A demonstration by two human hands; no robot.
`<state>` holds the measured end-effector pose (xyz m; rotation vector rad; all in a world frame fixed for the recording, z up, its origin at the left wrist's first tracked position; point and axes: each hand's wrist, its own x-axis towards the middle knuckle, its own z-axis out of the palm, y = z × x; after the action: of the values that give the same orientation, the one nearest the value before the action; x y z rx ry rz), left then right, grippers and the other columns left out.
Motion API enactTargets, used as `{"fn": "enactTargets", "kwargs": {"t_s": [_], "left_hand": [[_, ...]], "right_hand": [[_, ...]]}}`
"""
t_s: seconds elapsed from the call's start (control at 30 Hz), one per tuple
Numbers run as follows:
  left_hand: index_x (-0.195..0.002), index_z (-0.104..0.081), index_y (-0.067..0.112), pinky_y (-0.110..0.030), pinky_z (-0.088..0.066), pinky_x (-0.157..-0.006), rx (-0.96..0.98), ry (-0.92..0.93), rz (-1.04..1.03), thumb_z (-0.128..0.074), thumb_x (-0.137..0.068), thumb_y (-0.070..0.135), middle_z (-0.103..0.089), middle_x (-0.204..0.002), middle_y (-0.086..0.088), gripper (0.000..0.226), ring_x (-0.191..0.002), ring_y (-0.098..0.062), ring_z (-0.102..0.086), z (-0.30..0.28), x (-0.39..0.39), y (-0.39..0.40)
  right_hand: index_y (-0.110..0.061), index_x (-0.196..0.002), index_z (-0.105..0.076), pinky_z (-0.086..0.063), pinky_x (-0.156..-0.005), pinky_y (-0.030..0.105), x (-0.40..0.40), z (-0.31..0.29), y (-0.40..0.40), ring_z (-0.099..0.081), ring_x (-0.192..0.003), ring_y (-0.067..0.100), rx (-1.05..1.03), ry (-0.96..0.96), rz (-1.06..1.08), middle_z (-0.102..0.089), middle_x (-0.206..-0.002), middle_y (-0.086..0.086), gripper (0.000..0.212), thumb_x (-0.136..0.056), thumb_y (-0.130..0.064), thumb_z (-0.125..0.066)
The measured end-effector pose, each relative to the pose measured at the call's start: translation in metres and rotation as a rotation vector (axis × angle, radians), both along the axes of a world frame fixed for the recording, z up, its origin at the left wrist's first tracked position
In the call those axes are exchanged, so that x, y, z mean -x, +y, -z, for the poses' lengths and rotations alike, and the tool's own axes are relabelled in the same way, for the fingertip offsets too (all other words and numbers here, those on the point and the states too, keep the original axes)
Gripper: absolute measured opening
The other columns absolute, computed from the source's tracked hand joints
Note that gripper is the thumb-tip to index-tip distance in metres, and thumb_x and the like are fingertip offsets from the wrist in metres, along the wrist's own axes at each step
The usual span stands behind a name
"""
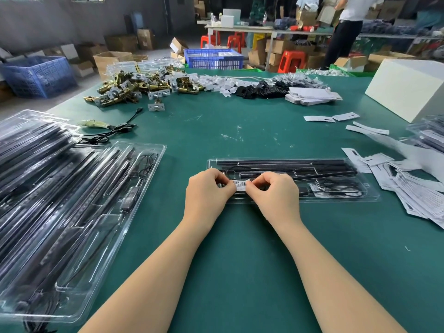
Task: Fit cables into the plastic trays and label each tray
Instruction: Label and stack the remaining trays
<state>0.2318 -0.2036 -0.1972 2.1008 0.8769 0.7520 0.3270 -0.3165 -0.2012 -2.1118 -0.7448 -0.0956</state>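
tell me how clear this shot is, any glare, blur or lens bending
Head view: the hands and the barcode label they pinch are fairly sharp; glare streaks the clear trays stacked at left; wide-angle bending curves the green table edges; the white paper slips at right look smeared; the far room is dim.

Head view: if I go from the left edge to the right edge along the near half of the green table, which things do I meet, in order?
Stack of filled clear trays → left hand → barcode label, pinched by both hands → right hand → the clear tray being labelled → pile of white paper cards.
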Motion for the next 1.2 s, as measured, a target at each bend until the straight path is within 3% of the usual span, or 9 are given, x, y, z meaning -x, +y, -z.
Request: {"fn": "enactTargets", "kwargs": {"t_s": [0.33, 0.47, 0.53, 0.6, 0.7, 0.83, 1.0, 1.07, 1.2], "left_hand": [[-0.070, -0.061, 0.021, -0.023, -0.038, -0.058, -0.082, 0.065, 0.011, -0.066, -0.078, 0.025, -0.060, -0.074, 0.008, 0.010, -0.073, -0.011, -0.054, -0.002, 0.000, -0.003], [-0.092, -0.057, 0.018, -0.028, -0.038, -0.069, -0.099, 0.067, 0.010, -0.060, -0.083, 0.019, -0.056, -0.091, 0.003, 0.009, -0.086, -0.017, -0.051, -0.001, -0.001, -0.003], [-0.104, -0.059, 0.017, -0.033, -0.043, -0.075, -0.141, 0.088, 0.030, -0.053, -0.087, 0.011, -0.058, -0.101, -0.001, 0.020, -0.093, -0.019, -0.052, -0.001, 0.001, 0.002], [-0.108, -0.067, 0.023, -0.035, -0.049, -0.077, -0.228, 0.153, 0.079, -0.048, -0.088, 0.007, -0.060, -0.110, 0.002, 0.032, -0.101, -0.019, -0.053, -0.002, 0.004, 0.006], [-0.107, -0.073, 0.033, -0.032, -0.050, -0.082, -0.301, 0.273, 0.136, -0.046, -0.090, 0.008, -0.061, -0.119, 0.014, 0.040, -0.112, -0.013, -0.053, -0.004, 0.005, 0.006], [-0.114, -0.071, 0.028, -0.032, -0.050, -0.087, -0.330, 0.320, 0.146, -0.044, -0.091, 0.010, -0.062, -0.124, 0.012, 0.040, -0.115, -0.015, -0.053, -0.005, 0.004, 0.004], [-0.116, -0.069, 0.024, -0.036, -0.050, -0.090, -0.301, 0.236, 0.178, -0.054, -0.089, 0.035, -0.061, -0.123, 0.007, 0.033, -0.119, -0.018, -0.051, -0.001, 0.007, 0.003], [-0.119, -0.067, 0.027, -0.034, -0.047, -0.093, -0.313, 0.283, 0.234, -0.060, -0.085, 0.051, -0.057, -0.130, 0.009, 0.042, -0.125, -0.015, -0.046, 0.001, 0.008, 0.003], [-0.136, -0.054, 0.029, -0.027, -0.033, -0.107, -0.262, 0.335, 0.346, -0.064, -0.080, 0.059, -0.039, -0.151, 0.008, 0.064, -0.139, -0.008, -0.033, -0.001, 0.008, 0.010]], "right_hand": [[-0.024, -0.066, -0.062, -0.039, -0.077, 0.033, 0.000, 0.000, 0.001, -0.052, -0.085, 0.020, 0.064, -0.055, 0.010, -0.061, -0.070, -0.012, 0.017, -0.079, -0.032, -0.070], [-0.021, -0.080, -0.054, -0.036, -0.073, 0.033, -0.002, 0.000, 0.003, -0.051, -0.083, 0.022, 0.026, -0.052, 0.075, -0.056, -0.076, -0.009, 0.016, -0.078, -0.025, -0.069], [-0.020, -0.089, -0.065, -0.040, -0.078, 0.035, -0.003, 0.001, 0.000, -0.054, -0.090, 0.024, 0.035, -0.112, 0.038, -0.062, -0.086, -0.005, 0.011, -0.082, -0.012, -0.063], [-0.025, -0.094, -0.077, -0.041, -0.085, 0.037, 0.000, 0.000, -0.003, -0.055, -0.095, 0.024, 0.097, -0.226, -0.084, -0.066, -0.095, -0.003, 0.028, -0.083, -0.006, -0.060], [-0.033, -0.100, -0.077, -0.039, -0.090, 0.035, 0.003, -0.002, -0.007, -0.057, -0.100, 0.022, 0.231, -0.348, -0.139, -0.070, -0.105, -0.005, 0.031, -0.084, -0.015, -0.058], [-0.031, -0.112, -0.073, -0.036, -0.097, 0.032, 0.001, -0.003, -0.008, -0.055, -0.111, 0.020, 0.324, -0.312, -0.091, -0.067, -0.118, -0.005, 0.034, -0.088, -0.019, -0.053], [-0.028, -0.122, -0.067, -0.032, -0.108, 0.043, -0.003, -0.002, -0.013, -0.049, -0.121, 0.019, 0.347, -0.210, -0.204, -0.061, -0.123, -0.003, 0.038, -0.086, -0.041, -0.064], [-0.028, -0.124, -0.065, -0.034, -0.106, 0.040, -0.004, -0.004, -0.013, -0.049, -0.119, 0.020, 0.367, -0.207, -0.219, -0.059, -0.122, -0.003, 0.045, -0.081, -0.041, -0.068], [-0.029, -0.127, -0.063, -0.036, -0.107, 0.035, -0.015, -0.010, -0.019, -0.047, -0.124, 0.019, 0.409, -0.189, -0.326, -0.056, -0.131, -0.003, 0.049, -0.081, -0.043, -0.071]]}}
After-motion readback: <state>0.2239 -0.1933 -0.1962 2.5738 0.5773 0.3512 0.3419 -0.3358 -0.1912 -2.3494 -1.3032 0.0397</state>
